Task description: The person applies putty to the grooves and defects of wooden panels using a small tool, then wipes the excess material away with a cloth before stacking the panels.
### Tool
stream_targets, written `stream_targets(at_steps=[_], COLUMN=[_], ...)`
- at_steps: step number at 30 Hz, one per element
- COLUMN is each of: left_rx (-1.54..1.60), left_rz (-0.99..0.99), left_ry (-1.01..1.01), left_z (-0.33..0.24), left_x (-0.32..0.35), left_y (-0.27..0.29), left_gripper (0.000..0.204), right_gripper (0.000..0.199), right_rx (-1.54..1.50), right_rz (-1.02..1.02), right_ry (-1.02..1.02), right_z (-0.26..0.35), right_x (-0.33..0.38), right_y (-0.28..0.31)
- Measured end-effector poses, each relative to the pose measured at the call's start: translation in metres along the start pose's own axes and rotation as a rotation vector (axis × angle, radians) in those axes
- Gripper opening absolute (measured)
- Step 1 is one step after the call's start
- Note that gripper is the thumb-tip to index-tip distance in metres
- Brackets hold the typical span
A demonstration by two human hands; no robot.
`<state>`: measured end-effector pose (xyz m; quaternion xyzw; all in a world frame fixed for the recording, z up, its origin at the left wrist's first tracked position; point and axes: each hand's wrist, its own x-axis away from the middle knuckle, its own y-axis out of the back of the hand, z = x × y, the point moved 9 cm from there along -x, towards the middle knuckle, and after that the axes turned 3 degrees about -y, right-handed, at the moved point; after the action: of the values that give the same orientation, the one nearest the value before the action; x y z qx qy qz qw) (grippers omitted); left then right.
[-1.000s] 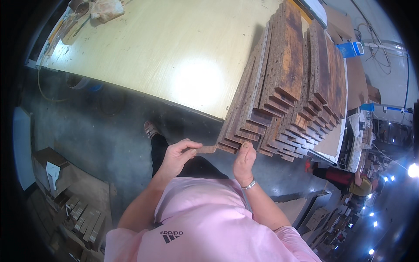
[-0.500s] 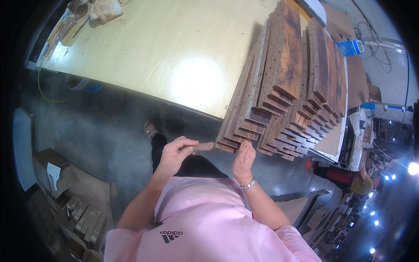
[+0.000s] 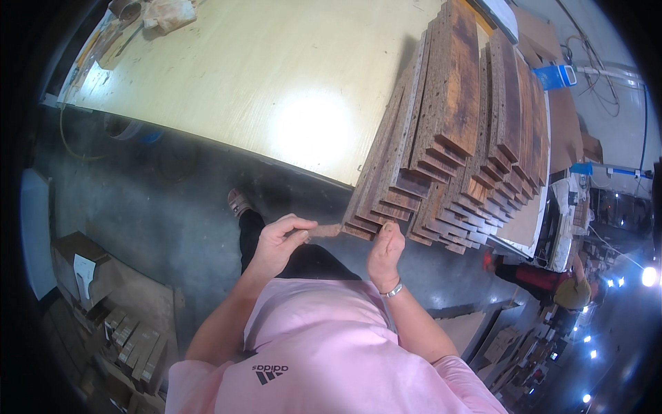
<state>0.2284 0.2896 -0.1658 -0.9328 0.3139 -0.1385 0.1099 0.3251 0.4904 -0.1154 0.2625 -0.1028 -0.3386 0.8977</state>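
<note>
In the middle, my left hand (image 3: 281, 243) pinches one end of a short, flat brown strip (image 3: 324, 230), thumb on one side and fingers on the other. The strip's far end reaches the near-left corner of the stacked wood-grain boards (image 3: 454, 114). My right hand (image 3: 385, 257), with a silver band at the wrist, is closed, its fingertips against or just in front of the board ends; whatever they pinch is hidden. The boards lie in stepped piles, with dark brown faces and speckled particleboard edges.
The boards rest at the right of a pale yellow worktable (image 3: 227, 76). Crumpled material (image 3: 169, 15) and tools lie at its far left. Cardboard boxes (image 3: 134, 348) stand at lower left. Another person (image 3: 572, 293) is at the far right, beyond the table's end.
The strip and my left hand have shifted very slightly to the right, toward the board corner. My right hand stays almost where it was.
</note>
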Motion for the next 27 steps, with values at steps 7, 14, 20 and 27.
stream_targets(at_steps=[7, 14, 20, 27], left_rx=[0.206, 0.189, 0.166, 0.184], left_rz=[-0.012, 0.005, -0.028, -0.022], left_ry=[0.144, 0.222, 0.246, 0.249], left_z=[0.014, 0.019, 0.019, 0.019], left_x=[0.006, 0.006, 0.005, 0.005], left_y=[0.003, -0.002, -0.002, -0.003], left_gripper=[0.020, 0.021, 0.021, 0.022], right_gripper=[0.040, 0.041, 0.039, 0.039], right_rx=[0.015, 0.024, 0.014, 0.020], right_rz=[-0.020, -0.022, 0.004, -0.002], right_ry=[0.093, 0.089, -0.003, 0.012], right_z=[0.011, 0.011, 0.007, 0.008], right_x=[-0.001, -0.001, -0.001, -0.001], right_y=[0.000, 0.000, 0.000, 0.000])
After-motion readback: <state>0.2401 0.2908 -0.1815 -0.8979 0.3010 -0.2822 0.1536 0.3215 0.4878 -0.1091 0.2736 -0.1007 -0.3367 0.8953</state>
